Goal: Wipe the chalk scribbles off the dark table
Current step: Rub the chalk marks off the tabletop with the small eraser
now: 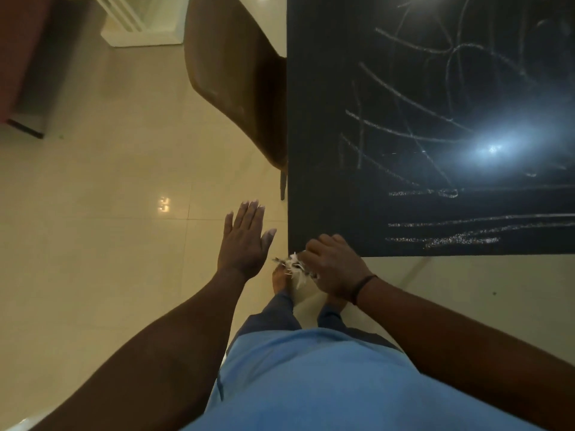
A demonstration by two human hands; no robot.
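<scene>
The dark table [326,150] fills the upper right, its near left corner close to my body. White chalk scribbles [435,126] cross its top, with thick horizontal strokes [460,237] by the near edge. My right hand [333,265] sits at the table's near left corner, shut on a frayed white rag [294,265] that sticks out to the left, off the table. Over the floor just left of the table, my left hand [244,241] hovers flat with fingers spread and holds nothing.
A brown chair [230,76] stands against the table's left side. Glossy beige floor tiles [109,197] spread to the left. A white unit [140,23] and a dark red piece of furniture [18,57] stand at the far left. A bright light reflects [494,147] off the tabletop.
</scene>
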